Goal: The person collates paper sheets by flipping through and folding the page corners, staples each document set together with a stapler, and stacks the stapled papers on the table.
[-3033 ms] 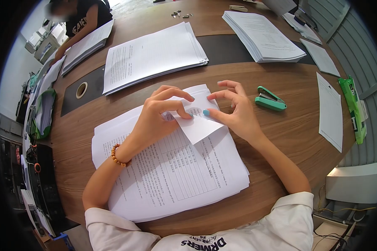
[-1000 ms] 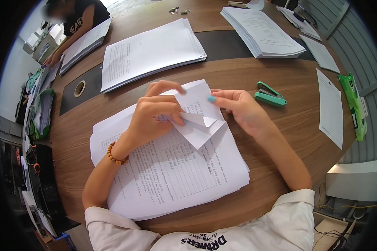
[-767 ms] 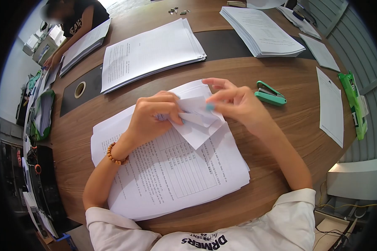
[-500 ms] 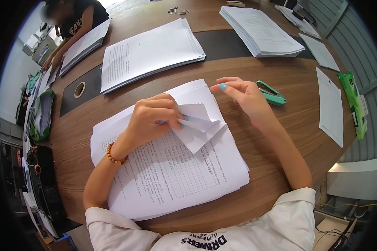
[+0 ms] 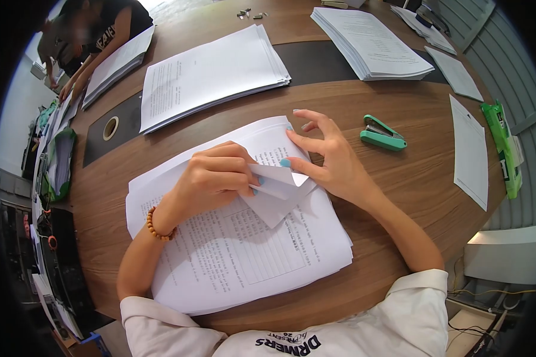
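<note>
A stack of printed sheets [image 5: 238, 250] lies tilted on the table in front of me. My left hand [image 5: 217, 175], with a wooden bead bracelet at the wrist, is closed on the lifted, curled-over corner of the upper paper [image 5: 274, 199]. At the stack's upper right edge is my right hand [image 5: 333, 157], its fingers apart and its thumb at or close to the curled paper; whether it touches is unclear. Right of that hand, a green stapler [image 5: 384, 134] lies on the tabletop.
Beyond my stack are a paper pile [image 5: 214, 77] and another pile [image 5: 369, 44]. A tape roll [image 5: 111, 128] lies at the left. Single sheets [image 5: 469, 152] and a green package [image 5: 501, 149] line the right edge. Another person [image 5: 110, 30] leans over papers at the far left.
My right hand has moved left and down from beside the stapler to the curled paper. My left hand keeps its hold, and the lifted corner has shifted slightly.
</note>
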Tool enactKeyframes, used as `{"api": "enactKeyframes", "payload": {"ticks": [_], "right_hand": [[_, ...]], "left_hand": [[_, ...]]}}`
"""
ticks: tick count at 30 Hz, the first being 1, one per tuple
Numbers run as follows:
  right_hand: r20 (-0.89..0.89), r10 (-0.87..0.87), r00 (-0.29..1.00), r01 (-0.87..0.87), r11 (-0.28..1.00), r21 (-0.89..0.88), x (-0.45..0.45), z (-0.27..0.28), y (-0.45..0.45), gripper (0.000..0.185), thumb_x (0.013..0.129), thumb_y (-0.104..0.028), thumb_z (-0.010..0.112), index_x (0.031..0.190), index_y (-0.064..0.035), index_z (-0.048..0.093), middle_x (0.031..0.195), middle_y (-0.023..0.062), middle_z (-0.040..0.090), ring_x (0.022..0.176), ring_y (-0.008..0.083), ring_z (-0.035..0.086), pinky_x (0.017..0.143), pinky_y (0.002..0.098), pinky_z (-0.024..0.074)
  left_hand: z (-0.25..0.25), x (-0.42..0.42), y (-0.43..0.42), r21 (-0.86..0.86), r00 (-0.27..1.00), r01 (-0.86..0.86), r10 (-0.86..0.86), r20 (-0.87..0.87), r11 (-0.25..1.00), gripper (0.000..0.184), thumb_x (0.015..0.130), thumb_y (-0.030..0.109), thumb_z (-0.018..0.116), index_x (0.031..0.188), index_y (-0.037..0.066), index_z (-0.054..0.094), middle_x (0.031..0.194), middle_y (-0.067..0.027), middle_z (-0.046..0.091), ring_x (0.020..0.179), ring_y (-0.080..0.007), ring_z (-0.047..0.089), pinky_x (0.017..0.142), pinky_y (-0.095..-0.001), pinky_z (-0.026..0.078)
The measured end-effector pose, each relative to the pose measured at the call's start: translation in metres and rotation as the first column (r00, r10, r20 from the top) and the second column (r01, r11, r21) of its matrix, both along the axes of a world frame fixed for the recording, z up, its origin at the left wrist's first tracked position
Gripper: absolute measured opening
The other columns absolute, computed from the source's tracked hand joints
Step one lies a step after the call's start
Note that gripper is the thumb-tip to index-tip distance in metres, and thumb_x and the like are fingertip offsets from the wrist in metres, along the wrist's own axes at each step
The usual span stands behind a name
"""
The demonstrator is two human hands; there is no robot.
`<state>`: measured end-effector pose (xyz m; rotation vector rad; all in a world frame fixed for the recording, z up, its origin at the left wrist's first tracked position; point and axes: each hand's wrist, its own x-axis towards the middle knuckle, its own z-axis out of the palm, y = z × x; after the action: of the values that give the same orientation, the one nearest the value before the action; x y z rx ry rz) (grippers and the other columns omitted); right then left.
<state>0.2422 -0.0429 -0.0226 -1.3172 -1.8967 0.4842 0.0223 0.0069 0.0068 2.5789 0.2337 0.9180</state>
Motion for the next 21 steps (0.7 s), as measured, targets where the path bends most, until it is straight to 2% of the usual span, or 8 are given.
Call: {"api": "enactKeyframes", "payload": {"ticks": [5,9,11,14,18,20,21], "right_hand": [[-0.052,0.019,0.998,-0.015,0.997,0.077,-0.001,0.001,-0.001,0.026,0.072,-0.017,0.066,0.094,-0.003,0.066,0.114,0.0092,0.049,0.094,0.0216,0.048,0.079,0.0329,0.0415],[-0.079,0.044,0.996,-0.036,0.994,0.106,-0.002,-0.006,0.0,0.024,0.071,-0.014,0.065,0.093,-0.0033,0.066,0.112,0.0091,0.049,0.091,0.0215,0.049,0.079,0.0325,0.0414],[-0.173,0.119,0.978,-0.106,0.991,0.086,-0.001,-0.007,0.001,0.031,0.069,-0.018,0.069,0.097,-0.0044,0.065,0.112,0.0095,0.05,0.093,0.0213,0.05,0.078,0.0321,0.0424],[-0.233,0.025,0.972,-0.013,0.998,0.054,0.002,-0.006,0.006,0.041,0.066,-0.024,0.072,0.101,-0.0039,0.063,0.112,0.0103,0.05,0.097,0.022,0.05,0.078,0.0319,0.0437],[-0.204,0.025,0.979,-0.015,0.999,0.051,0.007,-0.012,0.012,0.052,0.065,-0.023,0.074,0.111,-0.0047,0.058,0.115,0.0067,0.049,0.098,0.0172,0.048,0.075,0.0289,0.0436],[-0.287,-0.026,0.958,-0.007,0.993,-0.115,0.008,-0.009,0.011,0.049,0.066,-0.022,0.073,0.109,-0.0056,0.059,0.113,0.0056,0.051,0.095,0.0147,0.05,0.071,0.0254,0.0417],[-0.286,-0.026,0.958,-0.007,0.994,-0.113,0.008,-0.009,0.011,0.049,0.066,-0.022,0.073,0.109,-0.0056,0.059,0.113,0.0056,0.051,0.095,0.0147,0.05,0.071,0.0254,0.0417]], "left_hand": [[0.001,0.0,0.0,-0.018,1.0,-0.018,0.018,-0.015,1.0,0.017,0.049,-0.007,0.067,0.052,0.008,0.059,0.062,0.0017,0.06,0.07,-0.0156,0.057,0.054,-0.023,0.049],[0.0,0.0,0.001,-0.016,1.0,-0.022,0.022,-0.013,1.0,0.017,0.049,-0.007,0.067,0.051,0.007,0.058,0.06,0.0017,0.06,0.07,-0.0158,0.057,0.054,-0.0233,0.048],[-0.001,0.0,0.001,-0.017,1.0,-0.021,0.02,-0.017,1.0,0.017,0.049,-0.007,0.067,0.05,0.007,0.058,0.06,0.0017,0.06,0.07,-0.0159,0.057,0.054,-0.0234,0.048],[-0.001,0.0,0.002,0.005,1.0,-0.008,0.009,-0.02,1.0,0.017,0.049,-0.006,0.068,0.05,0.008,0.058,0.06,0.002,0.06,0.071,-0.016,0.058,0.055,-0.0233,0.048],[-0.003,-0.003,0.0,-0.03,0.999,-0.034,0.034,-0.014,0.999,0.018,0.05,-0.006,0.068,0.051,0.009,0.059,0.061,0.0027,0.061,0.073,-0.016,0.058,0.056,-0.0228,0.049],[-0.002,-0.003,0.001,-0.027,1.0,-0.029,0.029,-0.011,0.999,0.018,0.05,-0.006,0.069,0.051,0.009,0.06,0.061,0.0029,0.061,0.073,-0.016,0.058,0.056,-0.0226,0.049],[-0.002,-0.003,0.001,-0.024,1.0,-0.025,0.024,-0.014,0.999,0.018,0.05,-0.006,0.069,0.051,0.01,0.06,0.062,0.0028,0.061,0.073,-0.0158,0.058,0.056,-0.0224,0.049]]}}
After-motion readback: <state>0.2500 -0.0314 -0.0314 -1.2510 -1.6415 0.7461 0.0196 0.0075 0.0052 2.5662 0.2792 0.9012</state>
